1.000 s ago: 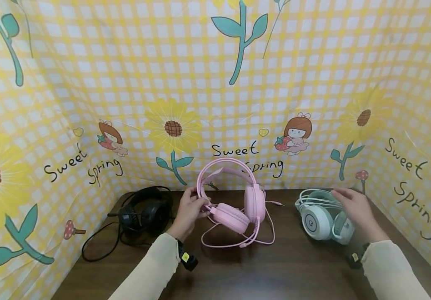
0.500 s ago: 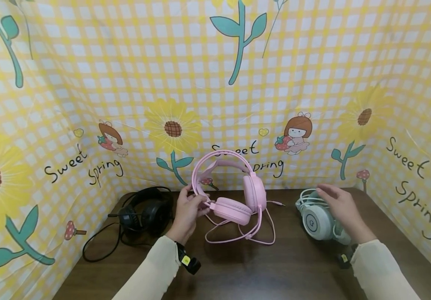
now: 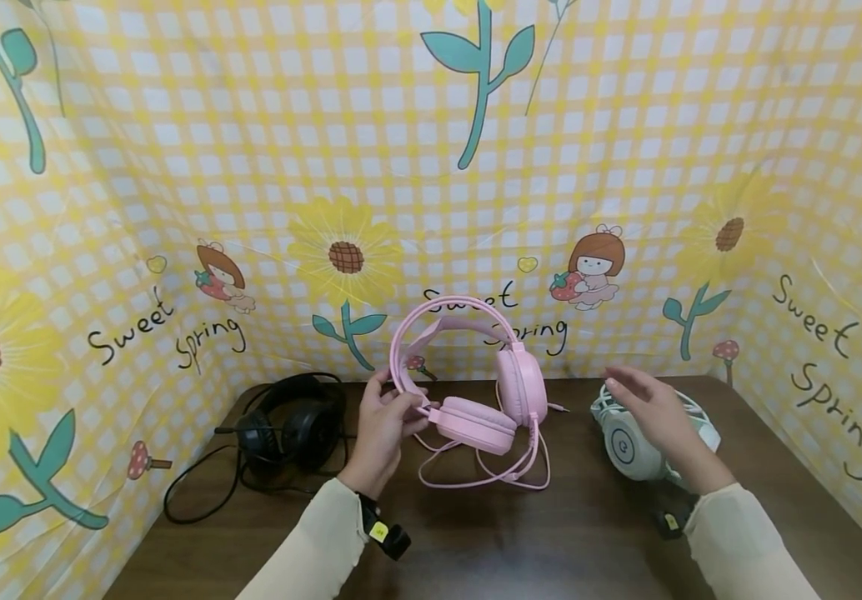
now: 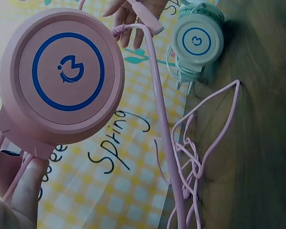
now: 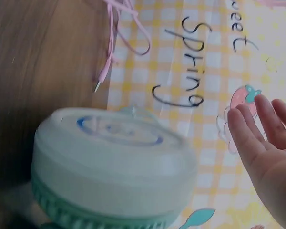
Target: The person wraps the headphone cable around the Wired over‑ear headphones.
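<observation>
In the head view my left hand [image 3: 382, 429] grips the pink headphones [image 3: 476, 425] where the headband meets the left ear cup. The headband arches upward, and the ear cups hang above the table. The left wrist view shows my thumb [image 4: 31, 186] against the base of a pink ear cup [image 4: 69, 76] with a blue ring logo. The headphones' pink cable [image 4: 193, 167] trails in loops to the table. My right hand [image 3: 656, 417] has its fingers extended in the air, overlapping the mint-and-white headphones [image 3: 629, 446] in the head view; nothing is in its grasp.
Black headphones [image 3: 292, 425] with a boom microphone and a looped black cable [image 3: 191, 500] lie at the left of the brown table [image 3: 521, 550]. A yellow checked cloth [image 3: 431, 183] with flowers and lettering forms the back and sides.
My left hand has lifted the pink headphones a little and shifted them slightly right. My right hand has moved left across the mint-and-white headphones, which stay in place.
</observation>
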Demonstrator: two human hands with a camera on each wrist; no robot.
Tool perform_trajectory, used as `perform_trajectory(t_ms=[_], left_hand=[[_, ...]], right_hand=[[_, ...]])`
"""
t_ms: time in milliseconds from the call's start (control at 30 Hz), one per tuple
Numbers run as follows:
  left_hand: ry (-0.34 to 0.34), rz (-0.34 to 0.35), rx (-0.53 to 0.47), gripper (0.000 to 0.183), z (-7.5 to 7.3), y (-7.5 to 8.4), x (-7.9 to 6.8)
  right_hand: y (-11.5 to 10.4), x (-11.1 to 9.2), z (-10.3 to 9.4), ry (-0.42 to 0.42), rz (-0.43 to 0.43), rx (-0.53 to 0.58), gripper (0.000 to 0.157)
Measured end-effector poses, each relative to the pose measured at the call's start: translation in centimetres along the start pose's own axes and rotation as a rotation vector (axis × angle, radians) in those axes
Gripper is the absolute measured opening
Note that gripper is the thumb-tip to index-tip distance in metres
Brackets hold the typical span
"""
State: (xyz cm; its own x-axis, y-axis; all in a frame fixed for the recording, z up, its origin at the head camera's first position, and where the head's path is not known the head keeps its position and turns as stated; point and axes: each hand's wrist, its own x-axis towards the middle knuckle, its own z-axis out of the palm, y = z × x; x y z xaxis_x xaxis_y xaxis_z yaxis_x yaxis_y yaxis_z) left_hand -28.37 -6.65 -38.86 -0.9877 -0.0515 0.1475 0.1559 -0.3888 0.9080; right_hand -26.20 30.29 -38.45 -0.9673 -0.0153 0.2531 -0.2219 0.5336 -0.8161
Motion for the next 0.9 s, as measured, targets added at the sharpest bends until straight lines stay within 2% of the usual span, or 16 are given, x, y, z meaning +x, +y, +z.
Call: perform_trajectory(t_ms=[267, 500, 600, 733, 900], left_hand=[[0.015, 0.032, -0.041, 0.059, 1.0, -0.1, -0.4], [0.030, 0.042, -0.065, 0.057, 1.6, -0.4, -0.7], [0.034, 0.057, -0.054, 0.058, 1.8, -0.5, -0.8], [0.037, 0.071, -0.052, 0.060, 2.1, -0.5, -1.0], [0.027, 0.077, -0.079, 0.062, 2.4, -0.4, -1.3]], right_hand=[[-1.8, -0.1, 1.9, -0.105, -0.109, 0.135, 0.050], [-3.4, -0.5, 3.4, -0.141, -0.160, 0.128, 0.045], [-3.9, -0.4, 4.0, -0.157, -0.183, 0.169, 0.046], [-4.1, -0.4, 4.7, -0.170, -0.163, 0.240, 0.049], [-4.1, -0.4, 5.2, -0.128, -0.115, 0.201, 0.053]])
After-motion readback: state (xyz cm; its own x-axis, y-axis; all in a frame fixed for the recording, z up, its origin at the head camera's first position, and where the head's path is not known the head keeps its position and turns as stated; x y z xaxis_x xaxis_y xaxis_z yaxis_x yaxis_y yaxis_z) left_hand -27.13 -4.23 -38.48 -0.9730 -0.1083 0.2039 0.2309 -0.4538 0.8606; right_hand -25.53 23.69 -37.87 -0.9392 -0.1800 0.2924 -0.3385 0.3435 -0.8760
